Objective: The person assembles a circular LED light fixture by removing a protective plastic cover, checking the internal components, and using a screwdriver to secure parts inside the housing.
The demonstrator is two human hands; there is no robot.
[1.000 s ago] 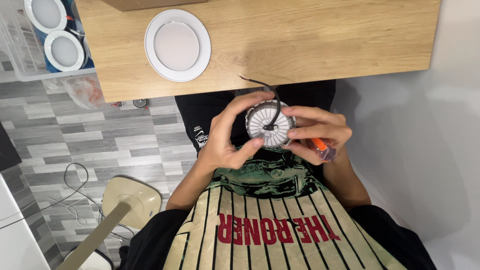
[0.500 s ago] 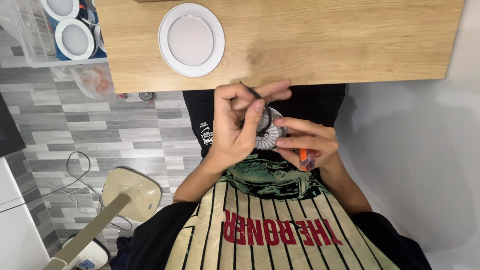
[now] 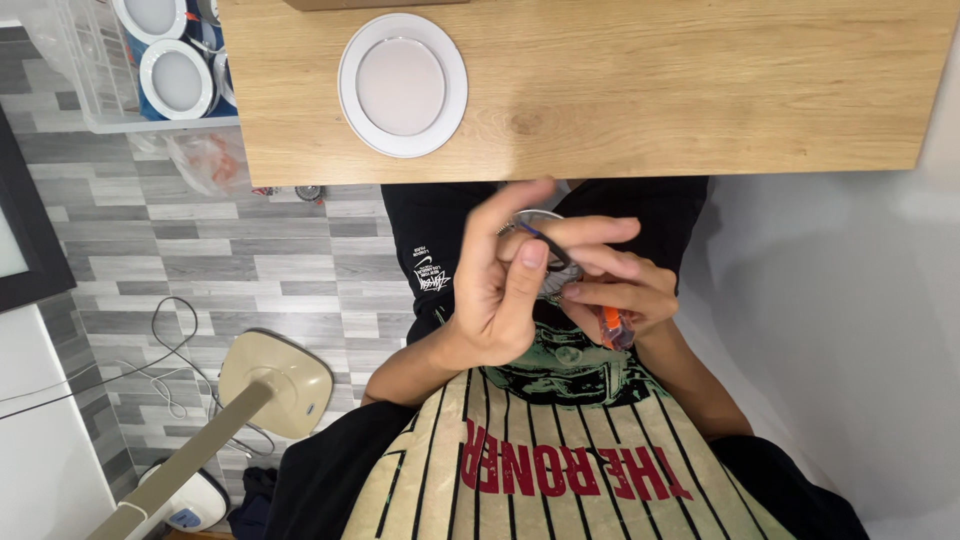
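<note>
My left hand [image 3: 497, 292] and my right hand [image 3: 612, 285] are together over my lap, just below the table edge. Between them is a small round lamp with a finned metal back [image 3: 541, 222]; only a sliver of it shows behind my left fingers. A thin dark wire [image 3: 535, 236] runs across my fingertips. My left hand wraps over the lamp, thumb and forefinger raised. My right hand supports it from the right and also grips an orange-handled tool [image 3: 612, 326] under its fingers.
A white round downlight [image 3: 402, 85] lies face up on the wooden table [image 3: 700, 90]. A clear bin [image 3: 100, 95] with more round lamps [image 3: 176, 78] stands at the far left, with a plastic bag [image 3: 205, 160] beneath. A beige stand base [image 3: 277, 380] and cables [image 3: 165, 345] lie on the grey floor.
My left hand has slid over the finned lamp, which was plainly visible a second ago and is now mostly covered. The view has shifted, so the table appears further right.
</note>
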